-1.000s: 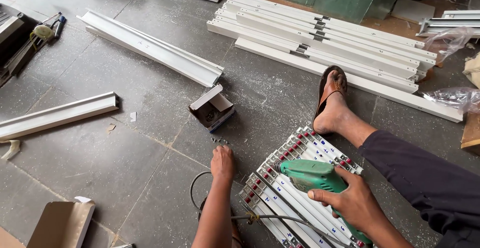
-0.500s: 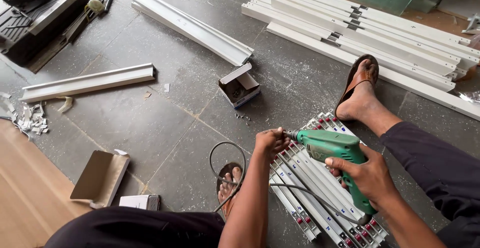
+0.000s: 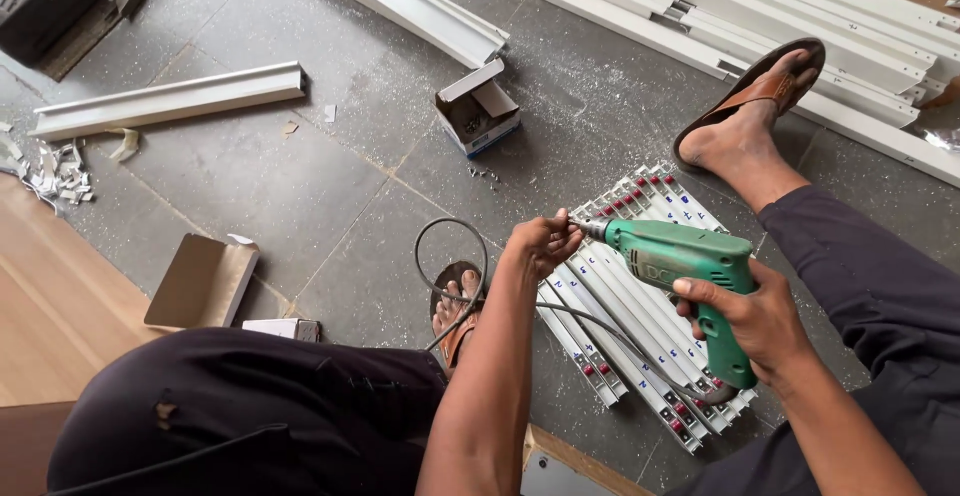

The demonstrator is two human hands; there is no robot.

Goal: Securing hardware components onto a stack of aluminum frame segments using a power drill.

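the green electric drill [image 3: 690, 276] hangs over a bundle of short white rails [image 3: 630, 326] on the grey floor, its grip wrapped by the right hand [image 3: 750, 316] while the left hand [image 3: 540, 244] pinches closed at the chuck tip. a trigger squeeze now could catch those fingertips, and the cord [image 3: 450, 266] looped by the sandalled foot [image 3: 455, 306] could snag. what sits between the fingertips is too small to make out.

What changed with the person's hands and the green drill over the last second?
The left hand rose from the grey tiled floor and closed its fingers on the front tip of the green electric drill. The drill was lifted off the bundle of white plastic strips, now level above it. The right hand kept its grip on the handle; the small open cardboard box stayed put.
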